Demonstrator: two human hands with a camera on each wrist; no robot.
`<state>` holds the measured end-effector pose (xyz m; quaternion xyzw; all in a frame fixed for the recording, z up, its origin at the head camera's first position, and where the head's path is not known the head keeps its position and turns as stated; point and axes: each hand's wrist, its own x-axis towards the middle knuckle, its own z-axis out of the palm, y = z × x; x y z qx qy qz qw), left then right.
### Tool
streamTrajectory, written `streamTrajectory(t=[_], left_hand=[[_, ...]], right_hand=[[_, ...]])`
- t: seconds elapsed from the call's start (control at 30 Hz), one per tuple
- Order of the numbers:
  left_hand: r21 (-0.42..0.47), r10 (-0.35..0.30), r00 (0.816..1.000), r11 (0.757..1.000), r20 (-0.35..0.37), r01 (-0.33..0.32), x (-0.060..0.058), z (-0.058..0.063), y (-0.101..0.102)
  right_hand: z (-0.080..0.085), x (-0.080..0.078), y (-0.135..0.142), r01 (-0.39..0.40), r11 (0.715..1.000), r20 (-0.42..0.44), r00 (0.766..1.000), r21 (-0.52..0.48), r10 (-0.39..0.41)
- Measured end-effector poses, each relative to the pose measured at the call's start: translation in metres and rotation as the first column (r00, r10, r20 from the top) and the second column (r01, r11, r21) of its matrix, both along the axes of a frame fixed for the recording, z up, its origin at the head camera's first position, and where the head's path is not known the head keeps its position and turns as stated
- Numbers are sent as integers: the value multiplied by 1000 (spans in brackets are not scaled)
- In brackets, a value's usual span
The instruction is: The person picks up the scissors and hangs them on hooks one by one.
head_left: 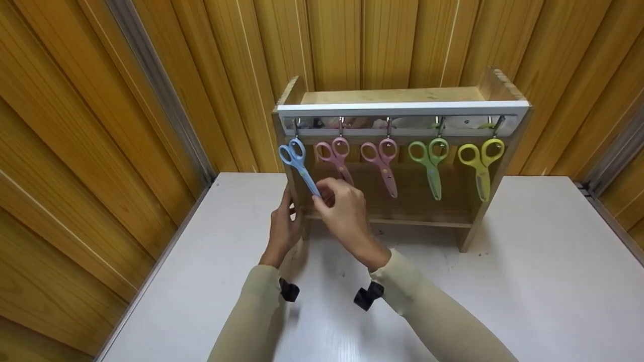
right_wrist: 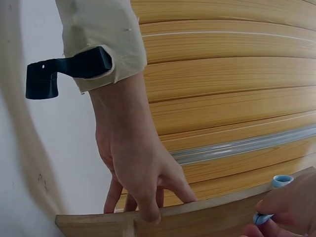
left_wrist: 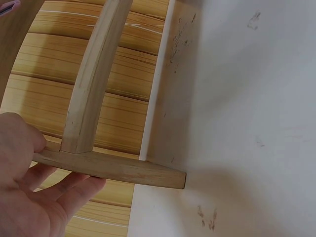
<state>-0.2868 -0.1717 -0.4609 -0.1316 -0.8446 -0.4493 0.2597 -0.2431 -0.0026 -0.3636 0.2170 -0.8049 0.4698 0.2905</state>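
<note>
Blue scissors (head_left: 303,168) hang by a handle loop from the leftmost hook (head_left: 296,128). My right hand (head_left: 347,213) pinches their blade end between thumb and fingers; in the right wrist view only part of the blue handle (right_wrist: 282,180) and the tip show beside that hand. With the left hand (head_left: 286,229) I grip the left side panel of a wooden rack (head_left: 475,234), thumb on one face and fingers on the other. The left wrist view shows this panel (left_wrist: 133,170) between thumb and fingers (left_wrist: 81,195), just above its foot.
From the other hooks hang two pairs of pink scissors (head_left: 381,163), green scissors (head_left: 431,163) and yellow scissors (head_left: 481,163). The rack stands on a white table (head_left: 548,281), in front of wood-patterned walls (head_left: 387,45). Each wrist carries a black camera mount (head_left: 369,295).
</note>
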Motion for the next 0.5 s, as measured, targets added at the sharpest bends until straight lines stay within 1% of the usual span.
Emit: streamTrajectory(t=[0.17, 0.5], left_hand=[[3, 2, 1000, 1000, 3, -2, 0, -1, 0], [17, -4, 1000, 1000, 31, 4, 0, 1, 0]], right_hand=[[-6, -3, -4, 12, 1000, -6, 1000, -12, -12], [-15, -13, -10, 42, 998, 24, 999, -37, -41]])
